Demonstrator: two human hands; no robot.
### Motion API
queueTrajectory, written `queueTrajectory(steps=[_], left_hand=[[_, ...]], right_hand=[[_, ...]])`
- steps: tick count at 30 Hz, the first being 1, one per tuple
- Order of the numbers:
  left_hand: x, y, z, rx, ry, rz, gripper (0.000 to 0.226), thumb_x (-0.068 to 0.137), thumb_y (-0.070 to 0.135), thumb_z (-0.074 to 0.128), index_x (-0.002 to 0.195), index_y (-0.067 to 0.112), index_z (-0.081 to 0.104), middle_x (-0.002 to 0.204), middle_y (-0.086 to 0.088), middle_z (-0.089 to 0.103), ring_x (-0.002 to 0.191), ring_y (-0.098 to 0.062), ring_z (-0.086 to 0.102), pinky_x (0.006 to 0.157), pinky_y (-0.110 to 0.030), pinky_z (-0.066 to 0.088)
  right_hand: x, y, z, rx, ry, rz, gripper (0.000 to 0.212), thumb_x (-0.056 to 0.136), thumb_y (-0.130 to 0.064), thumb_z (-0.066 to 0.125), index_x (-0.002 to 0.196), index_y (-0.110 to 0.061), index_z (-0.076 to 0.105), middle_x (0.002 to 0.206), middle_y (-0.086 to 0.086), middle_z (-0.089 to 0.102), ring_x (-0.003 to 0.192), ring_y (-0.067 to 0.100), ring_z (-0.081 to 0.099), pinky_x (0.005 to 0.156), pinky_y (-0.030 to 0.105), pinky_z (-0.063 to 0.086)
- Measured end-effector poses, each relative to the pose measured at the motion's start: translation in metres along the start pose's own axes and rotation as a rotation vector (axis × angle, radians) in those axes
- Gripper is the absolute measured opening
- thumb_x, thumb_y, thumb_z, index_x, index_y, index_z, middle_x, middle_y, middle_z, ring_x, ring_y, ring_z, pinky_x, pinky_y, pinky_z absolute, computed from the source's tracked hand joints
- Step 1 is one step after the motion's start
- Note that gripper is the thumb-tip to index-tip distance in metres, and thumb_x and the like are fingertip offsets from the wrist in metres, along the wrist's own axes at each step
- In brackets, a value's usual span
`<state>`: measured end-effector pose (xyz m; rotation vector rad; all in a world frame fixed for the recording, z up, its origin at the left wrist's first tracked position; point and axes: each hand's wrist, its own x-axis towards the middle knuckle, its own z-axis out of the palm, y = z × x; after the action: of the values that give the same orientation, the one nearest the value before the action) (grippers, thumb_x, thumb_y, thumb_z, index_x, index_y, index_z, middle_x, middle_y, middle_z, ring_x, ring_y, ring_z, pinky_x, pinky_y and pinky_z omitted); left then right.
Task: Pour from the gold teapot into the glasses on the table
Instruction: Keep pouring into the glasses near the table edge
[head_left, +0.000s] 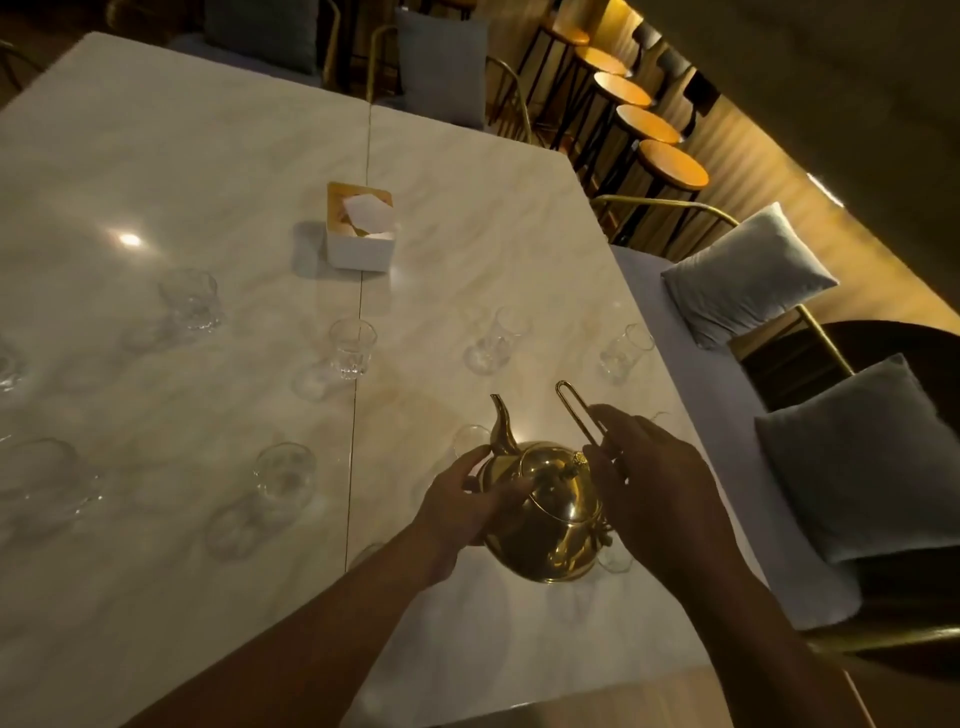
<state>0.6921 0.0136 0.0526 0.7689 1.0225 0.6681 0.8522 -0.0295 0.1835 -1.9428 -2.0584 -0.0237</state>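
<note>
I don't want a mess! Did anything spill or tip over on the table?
No spill shows. The glasses, like this one, stand upright and look empty. The gold teapot is tilted between the left hand and right hand, but nothing pours yet.

Shiny gold teapot (545, 514), spout up, among clear glasses (352, 348).
</note>
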Motion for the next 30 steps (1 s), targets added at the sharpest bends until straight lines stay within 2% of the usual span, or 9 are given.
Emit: queueTrajectory(steps=[5,7,10,15,18,19,22,25,30], left_hand=[[0.002,-0.022,0.009,0.037,0.04,0.011,0.093,0.053,0.067,0.085,0.136,0.041,0.052,0.13,-0.002,0.056,0.117,-0.025,0.057,0.088,-0.047,0.059],[0.002,-0.029,0.012,0.044,0.039,0.015,0.081,0.055,0.07,0.083,0.127,0.047,0.057,0.131,0.004,0.059,0.118,-0.023,0.057,0.085,-0.046,0.059],[-0.002,-0.036,0.015,0.031,0.041,0.02,0.058,0.056,0.068,0.077,0.109,0.054,0.057,0.12,0.013,0.061,0.112,-0.017,0.058,0.077,-0.036,0.056],[0.0,-0.048,0.015,0.029,0.031,-0.01,0.071,0.064,0.065,0.072,0.129,0.049,0.048,0.125,0.011,0.06,0.112,-0.016,0.057,0.077,-0.035,0.053],[0.0,-0.05,0.014,0.055,0.018,-0.023,0.038,0.075,0.061,0.067,0.107,0.058,0.048,0.119,0.013,0.059,0.103,-0.01,0.055,0.071,-0.031,0.051],[0.0,-0.05,0.013,0.061,0.018,-0.031,0.036,0.074,0.063,0.066,0.105,0.059,0.048,0.119,0.012,0.06,0.102,-0.009,0.056,0.07,-0.031,0.051],[0.002,-0.053,0.011,0.08,0.02,-0.047,0.042,0.068,0.07,0.066,0.105,0.059,0.053,0.125,0.006,0.064,0.105,-0.012,0.059,0.07,-0.035,0.055],[0.001,-0.055,0.009,0.082,0.014,-0.058,0.038,0.067,0.07,0.065,0.102,0.056,0.057,0.12,0.005,0.066,0.102,-0.012,0.06,0.076,-0.041,0.058],[0.005,-0.058,0.006,0.08,0.023,-0.09,0.015,0.087,0.056,0.063,0.1,0.048,0.059,0.109,0.009,0.065,0.099,-0.012,0.059,0.083,-0.044,0.057]], right_hand=[[-0.007,0.015,0.014,0.007,-0.048,0.003,0.04,0.091,-0.027,0.064,0.129,-0.019,0.057,0.097,-0.001,0.071,0.078,0.013,0.066,0.069,0.029,0.058],[-0.007,0.017,0.018,0.012,-0.059,0.0,0.038,0.091,-0.027,0.064,0.128,-0.018,0.058,0.097,0.0,0.072,0.078,0.014,0.067,0.07,0.027,0.055],[-0.008,0.019,0.021,0.015,-0.081,-0.004,0.036,0.091,-0.027,0.064,0.125,-0.017,0.061,0.096,0.0,0.073,0.077,0.014,0.067,0.07,0.027,0.055],[-0.005,0.021,0.029,-0.009,-0.122,-0.021,0.036,0.092,-0.029,0.062,0.126,-0.017,0.06,0.098,0.0,0.073,0.081,0.016,0.067,0.073,0.031,0.057],[-0.001,0.019,0.033,-0.009,-0.143,-0.007,0.034,0.092,-0.03,0.061,0.124,-0.017,0.062,0.097,0.0,0.073,0.08,0.016,0.068,0.073,0.032,0.058],[0.0,0.018,0.033,-0.013,-0.149,-0.005,0.033,0.092,-0.03,0.061,0.123,-0.018,0.062,0.096,0.0,0.073,0.079,0.016,0.068,0.072,0.033,0.059],[0.005,0.017,0.035,-0.013,-0.163,0.01,0.029,0.093,-0.03,0.06,0.119,-0.017,0.064,0.093,0.001,0.073,0.076,0.017,0.068,0.071,0.035,0.059],[0.008,0.015,0.037,-0.01,-0.179,0.027,0.027,0.092,-0.031,0.06,0.114,-0.016,0.066,0.091,0.002,0.074,0.074,0.017,0.068,0.071,0.036,0.059],[0.013,0.012,0.039,-0.017,-0.184,0.049,0.026,0.092,-0.031,0.061,0.11,-0.014,0.068,0.09,0.004,0.074,0.075,0.02,0.069,0.071,0.039,0.059]])
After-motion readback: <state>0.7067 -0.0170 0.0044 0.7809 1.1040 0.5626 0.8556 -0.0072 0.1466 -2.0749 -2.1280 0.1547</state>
